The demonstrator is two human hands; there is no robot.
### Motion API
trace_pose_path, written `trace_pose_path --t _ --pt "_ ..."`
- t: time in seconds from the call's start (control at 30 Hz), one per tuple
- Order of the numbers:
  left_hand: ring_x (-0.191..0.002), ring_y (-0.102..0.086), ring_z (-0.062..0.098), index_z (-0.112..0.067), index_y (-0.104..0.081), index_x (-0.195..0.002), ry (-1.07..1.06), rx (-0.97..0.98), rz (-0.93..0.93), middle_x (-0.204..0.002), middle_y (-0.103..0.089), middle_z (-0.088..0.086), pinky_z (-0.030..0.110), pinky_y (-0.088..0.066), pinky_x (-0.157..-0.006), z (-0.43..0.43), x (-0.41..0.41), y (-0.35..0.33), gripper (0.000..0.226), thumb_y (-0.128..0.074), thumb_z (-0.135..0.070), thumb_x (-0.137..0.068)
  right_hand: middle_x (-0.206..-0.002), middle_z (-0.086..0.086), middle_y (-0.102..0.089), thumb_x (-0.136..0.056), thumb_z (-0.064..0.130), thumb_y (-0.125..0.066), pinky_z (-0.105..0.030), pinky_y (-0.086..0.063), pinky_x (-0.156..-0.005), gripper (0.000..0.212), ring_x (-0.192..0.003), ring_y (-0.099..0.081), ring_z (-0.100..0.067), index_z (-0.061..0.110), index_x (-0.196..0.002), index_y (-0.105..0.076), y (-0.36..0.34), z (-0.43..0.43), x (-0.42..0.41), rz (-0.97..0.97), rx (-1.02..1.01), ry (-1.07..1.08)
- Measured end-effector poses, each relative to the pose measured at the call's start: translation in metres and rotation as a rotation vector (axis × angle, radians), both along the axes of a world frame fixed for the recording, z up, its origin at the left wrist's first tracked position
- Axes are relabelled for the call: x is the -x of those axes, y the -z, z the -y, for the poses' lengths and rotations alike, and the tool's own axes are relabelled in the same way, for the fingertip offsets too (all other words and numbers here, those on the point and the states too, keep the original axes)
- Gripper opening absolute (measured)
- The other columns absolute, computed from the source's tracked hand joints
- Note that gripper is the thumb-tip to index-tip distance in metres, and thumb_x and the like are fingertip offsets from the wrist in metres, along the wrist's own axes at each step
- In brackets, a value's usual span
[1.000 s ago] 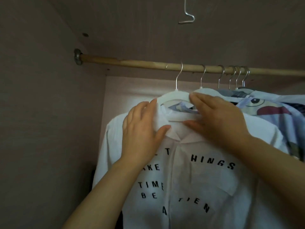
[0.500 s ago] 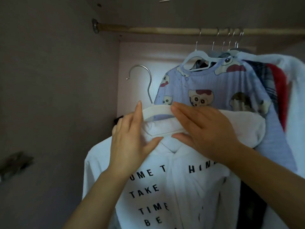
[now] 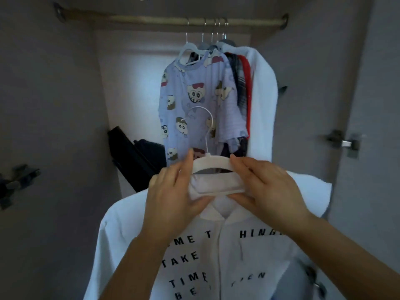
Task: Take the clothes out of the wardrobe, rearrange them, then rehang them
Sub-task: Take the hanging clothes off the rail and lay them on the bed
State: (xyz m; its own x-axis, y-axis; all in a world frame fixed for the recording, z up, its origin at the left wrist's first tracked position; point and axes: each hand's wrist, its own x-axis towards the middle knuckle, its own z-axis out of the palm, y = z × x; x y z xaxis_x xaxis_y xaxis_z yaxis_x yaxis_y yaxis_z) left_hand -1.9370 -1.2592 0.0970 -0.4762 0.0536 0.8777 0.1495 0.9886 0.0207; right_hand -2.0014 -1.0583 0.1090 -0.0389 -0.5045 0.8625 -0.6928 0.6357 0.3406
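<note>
A white shirt [image 3: 227, 256] with black printed letters hangs on a white hanger [image 3: 213, 162] with a metal hook, held out in front of the wardrobe, off the rail. My left hand [image 3: 173, 198] grips the hanger's left shoulder and the collar. My right hand [image 3: 268, 189] grips the right shoulder. On the wooden rail [image 3: 151, 18] behind still hang a pale blue cartoon-print top [image 3: 201, 98], a plaid and red garment [image 3: 242, 83] and a white garment [image 3: 262, 94].
Dark folded items [image 3: 136, 156] lean in the wardrobe's lower left. Door hinges show on the left panel [image 3: 15, 180] and the right panel [image 3: 344, 144]. The rail's left half is bare.
Both hands lifted the white shirt's hanger off the rail and drew it down and out of the wardrobe toward me. The view has pulled back.
</note>
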Motion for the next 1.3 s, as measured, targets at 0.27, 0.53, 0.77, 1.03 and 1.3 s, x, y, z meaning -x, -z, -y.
trace_pose_path --t 0.27,0.53,0.77,1.03,1.3 --pt "-0.097 -0.046 0.018 -0.014 -0.039 -0.134 0.361 0.046 0.15 -0.108 -0.061 0.006 0.034 -0.046 -0.078 -0.074 -0.093 0.071 0.079 -0.046 -0.064 -0.074 -0.116 -0.009 -0.064 -0.083 0.045 -0.057 -0.031 -0.049 -0.072 0.06 -0.089 -0.058 -0.022 0.01 -0.131 -0.044 0.084 -0.094 -0.171 0.244 0.062 0.357" --pt "-0.094 -0.047 0.019 -0.015 -0.042 -0.132 0.859 0.072 0.209 -0.106 -0.062 0.007 0.029 -0.033 -0.079 -0.204 -0.196 0.093 0.076 -0.052 -0.06 -0.071 -0.113 -0.007 -0.065 -0.083 0.045 -0.06 -0.03 -0.047 -0.074 0.058 -0.089 -0.059 -0.021 0.012 -0.129 -0.046 0.113 -0.195 -0.37 0.303 0.2 0.763" --pt "-0.087 -0.049 0.016 -0.014 -0.045 -0.13 1.335 0.097 0.171 -0.101 -0.058 0.002 0.033 -0.044 -0.072 -0.325 -0.344 0.107 0.079 -0.068 -0.056 -0.066 -0.108 -0.006 -0.065 -0.076 0.046 -0.061 -0.03 -0.045 -0.074 0.06 -0.089 -0.051 -0.018 0.014 -0.125 -0.048 0.127 -0.248 -0.586 0.263 0.316 1.239" --pt "-0.091 -0.049 0.018 -0.012 -0.042 -0.132 1.767 0.126 0.143 -0.106 -0.055 0.004 0.03 -0.036 -0.077 -0.395 -0.594 0.123 0.072 -0.052 -0.059 -0.077 -0.106 -0.004 -0.067 -0.078 0.056 -0.056 -0.03 -0.054 -0.072 0.062 -0.089 -0.064 -0.02 0.014 -0.123 -0.056 0.134 -0.224 -0.872 0.287 0.416 1.742" --pt "-0.097 -0.046 0.018 -0.009 -0.041 -0.134 2.161 0.253 0.152 -0.107 -0.057 0.008 0.028 -0.038 -0.082 -0.423 -0.85 0.14 0.082 -0.062 -0.057 -0.07 -0.106 -0.001 -0.064 -0.076 0.051 -0.056 -0.029 -0.052 -0.074 0.062 -0.09 -0.054 -0.013 0.015 -0.125 -0.048 0.148 -0.163 -1.122 0.182 0.476 2.151"
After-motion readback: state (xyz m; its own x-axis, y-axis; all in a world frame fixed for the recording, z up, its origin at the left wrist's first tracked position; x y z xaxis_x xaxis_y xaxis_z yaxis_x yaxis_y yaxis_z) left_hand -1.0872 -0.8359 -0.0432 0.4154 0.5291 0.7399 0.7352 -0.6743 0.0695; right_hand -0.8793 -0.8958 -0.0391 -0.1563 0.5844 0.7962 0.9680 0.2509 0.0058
